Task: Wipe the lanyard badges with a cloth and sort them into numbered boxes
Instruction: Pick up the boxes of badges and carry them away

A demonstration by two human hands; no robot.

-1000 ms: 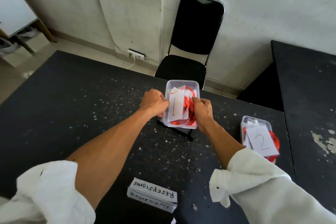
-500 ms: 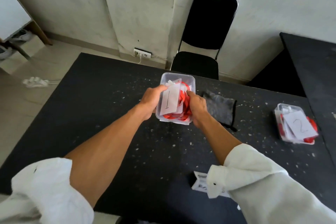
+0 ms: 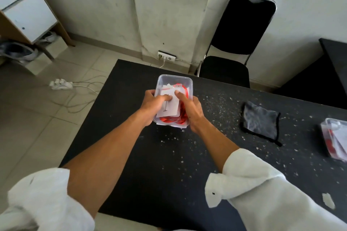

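Observation:
A clear plastic box (image 3: 175,79) stands near the far left edge of the black table (image 3: 169,165). It holds badges on red lanyards (image 3: 183,116) and a white card marked 1 (image 3: 169,108) on top. My left hand (image 3: 153,106) grips the box's left side, thumb pressing on the card. My right hand (image 3: 189,108) grips the right side, thumb also on the card. A grey cloth (image 3: 260,121) lies flat to the right. A second box (image 3: 335,138) with badges sits at the right edge of view.
A black folding chair (image 3: 234,43) stands behind the table against the wall. A second dark table (image 3: 334,52) is at the far right. A power strip with cables (image 3: 61,84) lies on the tiled floor to the left. A paper scrap (image 3: 328,200) lies near the front.
Both hands have carried box 1 leftward across the table, away from the cloth and the second box. My thumbs have moved onto the numbered card. The view has swung left.

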